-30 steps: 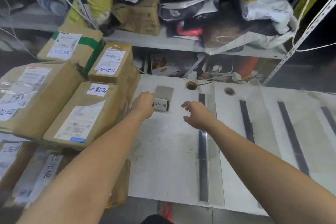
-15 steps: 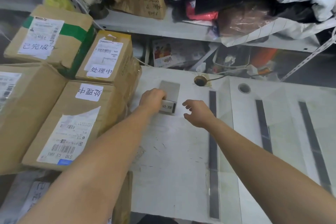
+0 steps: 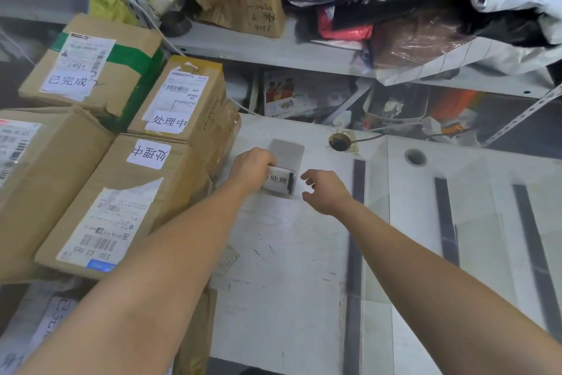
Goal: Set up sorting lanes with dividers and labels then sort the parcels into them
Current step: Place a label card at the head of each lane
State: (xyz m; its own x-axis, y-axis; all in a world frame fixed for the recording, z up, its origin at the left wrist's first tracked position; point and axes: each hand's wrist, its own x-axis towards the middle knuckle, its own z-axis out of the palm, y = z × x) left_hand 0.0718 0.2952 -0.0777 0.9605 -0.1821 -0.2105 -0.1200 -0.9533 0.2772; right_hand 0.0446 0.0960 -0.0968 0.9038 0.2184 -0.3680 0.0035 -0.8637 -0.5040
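White label card (image 3: pixel 278 183) gripped by left hand (image 3: pixel 251 169), right hand (image 3: pixel 327 192) relaxed beside

A small white label (image 3: pixel 276 182) with black writing stands on a grey plate (image 3: pixel 287 148), with brown parcels (image 3: pixel 121 192) piled at its 9 o'clock and long dark divider strips (image 3: pixel 352 268) at its 3 o'clock.

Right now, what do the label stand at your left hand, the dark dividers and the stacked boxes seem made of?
Label stand, gripped by the left hand: white paper label on a matte grey plate, plastic or metal, hard to tell. Dark divider: flat strip with slight sheen, perhaps rubber or tape; unclear. Stacked box: brown cardboard, creased edges, paper shipping labels stuck on.
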